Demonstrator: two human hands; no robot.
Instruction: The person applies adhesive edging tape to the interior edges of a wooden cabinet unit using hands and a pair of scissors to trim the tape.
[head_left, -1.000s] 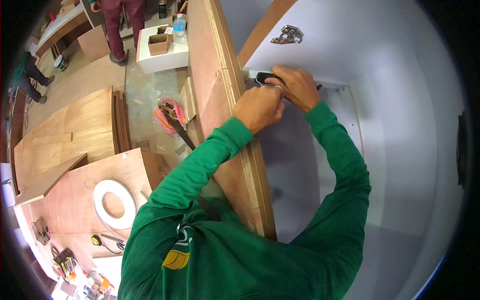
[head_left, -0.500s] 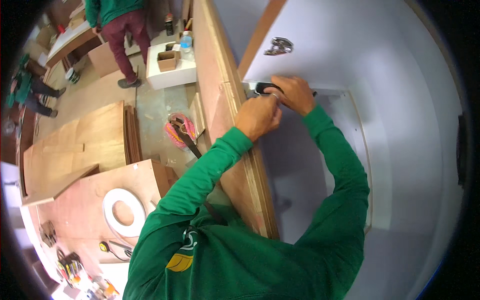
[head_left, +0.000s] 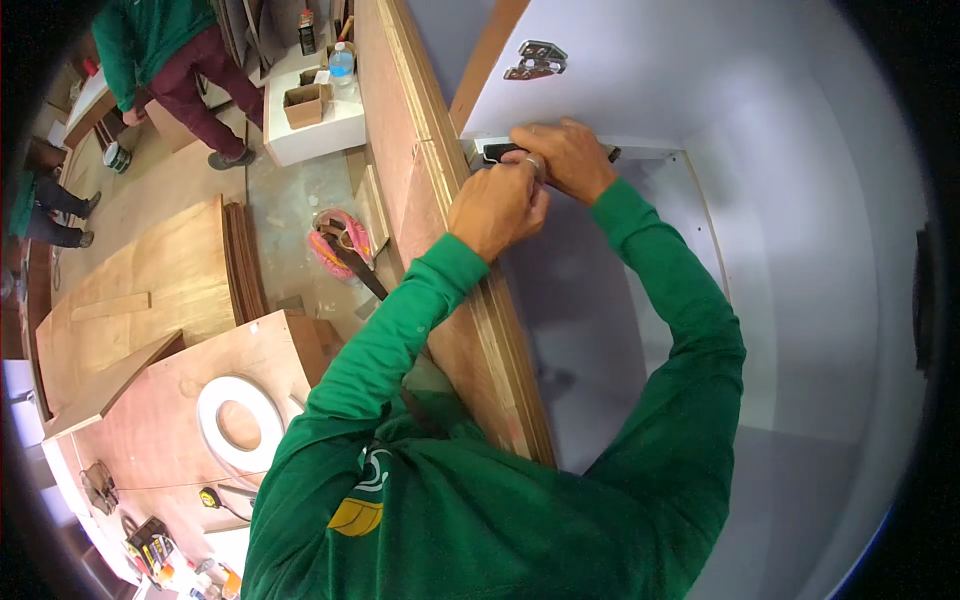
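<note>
My right hand [head_left: 568,158] is closed around a slim, dark hand tool [head_left: 496,151], which lies along the lower edge of a white panel [head_left: 610,60]. Its dark end sticks out left of my fingers and another bit shows on the right; its exact kind is hidden by my grip. My left hand [head_left: 495,208] is curled closed against the right fingers, near the tool's left end. Whatever the left fingers pinch, if anything, cannot be made out. A metal hinge [head_left: 537,60] is fixed on the panel above my hands.
A plywood edge [head_left: 470,240] runs along my left side, beside the white cabinet interior [head_left: 790,330]. Leftward lie a roll of white edging [head_left: 208,425], a tape measure [head_left: 209,497], plywood sheets [head_left: 150,265] and a saw [head_left: 360,270]. Another person [head_left: 190,60] stands at the far left.
The view has shifted, so my hands and the hinge sit slightly further left and higher. Both hands stay closed together at the panel edge. The person at the far left has changed stance.
</note>
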